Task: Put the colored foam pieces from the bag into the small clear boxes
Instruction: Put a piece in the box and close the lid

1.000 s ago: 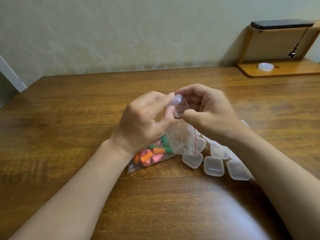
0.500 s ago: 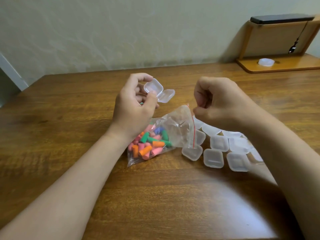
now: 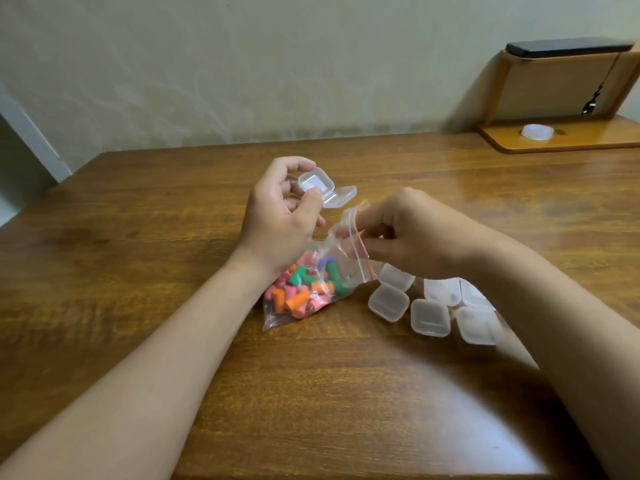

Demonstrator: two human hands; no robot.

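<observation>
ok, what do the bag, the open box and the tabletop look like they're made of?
The bag: thin clear plastic film, glossy; it crinkles and shows the pieces through it. The open box: rigid-looking translucent plastic, slightly frosted, with a hinged lid. The tabletop: brown wood grain with a satin sheen; solid wood or veneer, cannot tell.

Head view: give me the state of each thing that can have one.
Held box, lid open, empty, gripped by left hand.
Bag, lying on table, zip end held up by right hand.
Foam pieces, inside bag.
Table boxes, lids shut, clustered.
</observation>
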